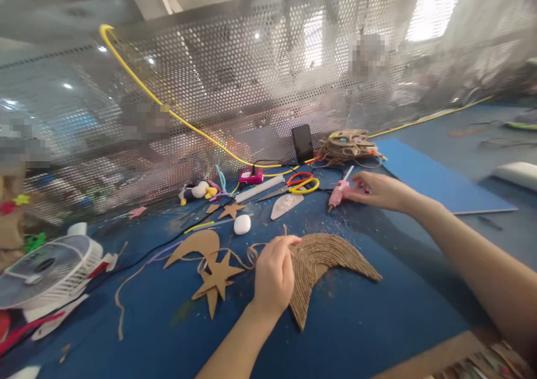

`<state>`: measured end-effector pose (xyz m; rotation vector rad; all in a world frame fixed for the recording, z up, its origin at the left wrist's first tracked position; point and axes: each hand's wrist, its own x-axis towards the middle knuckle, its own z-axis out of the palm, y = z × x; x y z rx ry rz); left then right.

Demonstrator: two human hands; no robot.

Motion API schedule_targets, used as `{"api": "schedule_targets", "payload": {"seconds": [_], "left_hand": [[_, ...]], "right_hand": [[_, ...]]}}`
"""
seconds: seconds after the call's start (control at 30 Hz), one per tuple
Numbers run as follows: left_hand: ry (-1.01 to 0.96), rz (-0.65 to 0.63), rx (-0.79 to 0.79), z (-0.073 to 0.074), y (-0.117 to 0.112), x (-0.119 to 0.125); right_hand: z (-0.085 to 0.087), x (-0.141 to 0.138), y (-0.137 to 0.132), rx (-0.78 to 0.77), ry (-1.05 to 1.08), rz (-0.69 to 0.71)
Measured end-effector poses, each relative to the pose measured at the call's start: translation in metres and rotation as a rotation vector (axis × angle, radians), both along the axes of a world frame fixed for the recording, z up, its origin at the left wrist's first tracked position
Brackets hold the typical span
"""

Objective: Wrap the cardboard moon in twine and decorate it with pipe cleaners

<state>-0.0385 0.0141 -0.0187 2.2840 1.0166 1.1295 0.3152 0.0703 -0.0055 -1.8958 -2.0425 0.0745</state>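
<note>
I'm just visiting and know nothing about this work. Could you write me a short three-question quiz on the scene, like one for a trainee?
1. Which hand is at the pink glue gun: a) left, b) right, c) neither?
2. True or false: the white fan is at the right edge of the picture.
3. Fill in: the crescent by the left hand is covered in curved rows of ____.

Key: 1. b, the right hand. 2. False; it is at the left edge. 3. Cord.
</note>
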Motion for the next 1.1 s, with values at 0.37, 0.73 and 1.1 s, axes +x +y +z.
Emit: {"api": "schedule_targets", "payload": {"seconds": [0.37, 0.73, 1.1], "left_hand": [[0.213, 0.175, -0.088, -0.009, 0.016, 0.009], [0.271, 0.113, -0.101, -0.007, 0.015, 0.011], [0.301, 0.089, -0.046, -0.017, 0.018, 0.01]], "right_hand": [[-0.008, -0.005, 0.008, -0.054, -0.248, 0.071], [-0.007, -0.004, 0.004, 0.018, -0.235, -0.019], [-0.006, -0.016, 0.005, 0.051, -0.186, -0.051]]}}
